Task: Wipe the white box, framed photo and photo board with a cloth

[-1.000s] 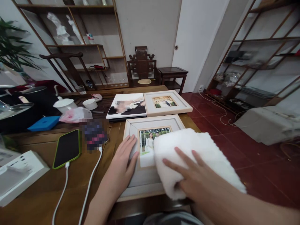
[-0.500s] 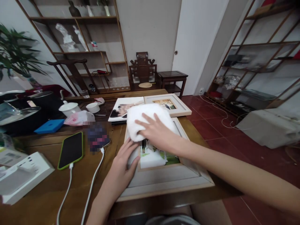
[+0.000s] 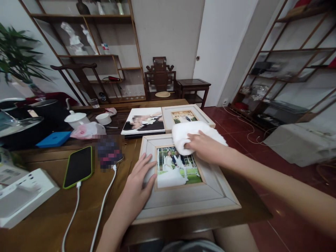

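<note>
The head camera looks forward and down, close above the nearest frame (image 3: 181, 202)

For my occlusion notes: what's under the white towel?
The near photo frame runs beneath the white towel, its far right corner covered. The far photo frame is hidden along part of its near edge; contact there is unclear.

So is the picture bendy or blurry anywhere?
In the head view, the left shelf and right shelf splay outward at the top, probably wide-lens stretch; in the head view, things on the right shelf look soft; in the head view, blocky squares hide something beside the phone, while the framed photo looks clearer.
</note>
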Action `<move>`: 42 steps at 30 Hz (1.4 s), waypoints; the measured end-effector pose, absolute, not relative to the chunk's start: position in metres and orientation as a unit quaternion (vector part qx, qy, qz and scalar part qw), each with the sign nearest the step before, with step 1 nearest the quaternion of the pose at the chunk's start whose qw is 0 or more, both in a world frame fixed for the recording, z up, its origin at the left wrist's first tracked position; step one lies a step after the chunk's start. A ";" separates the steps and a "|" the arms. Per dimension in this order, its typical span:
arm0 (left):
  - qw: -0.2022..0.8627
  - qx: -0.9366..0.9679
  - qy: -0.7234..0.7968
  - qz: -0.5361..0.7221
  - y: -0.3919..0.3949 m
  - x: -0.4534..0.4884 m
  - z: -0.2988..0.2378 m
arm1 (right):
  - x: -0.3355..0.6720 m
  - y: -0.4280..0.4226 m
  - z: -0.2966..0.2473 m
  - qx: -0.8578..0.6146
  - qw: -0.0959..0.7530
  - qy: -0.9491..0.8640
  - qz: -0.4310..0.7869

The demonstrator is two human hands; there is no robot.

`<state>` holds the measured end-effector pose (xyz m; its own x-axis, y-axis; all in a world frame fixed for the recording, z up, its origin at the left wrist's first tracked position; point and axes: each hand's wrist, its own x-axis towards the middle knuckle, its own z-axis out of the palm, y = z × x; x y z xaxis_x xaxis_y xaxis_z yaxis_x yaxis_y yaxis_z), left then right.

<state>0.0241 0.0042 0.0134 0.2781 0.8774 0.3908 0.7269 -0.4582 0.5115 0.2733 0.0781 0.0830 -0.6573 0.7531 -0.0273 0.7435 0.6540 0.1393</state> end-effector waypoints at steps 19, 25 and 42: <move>0.122 0.795 0.534 0.261 0.005 0.026 0.015 | 0.279 0.056 0.050 0.444 -0.001 0.889 0.116; 0.117 0.795 0.530 0.272 0.005 0.027 0.015 | 0.278 -0.015 0.065 0.422 0.060 0.904 -0.005; 0.120 0.805 0.514 0.271 0.006 0.025 0.016 | 0.281 0.078 0.047 0.416 -0.061 0.901 0.106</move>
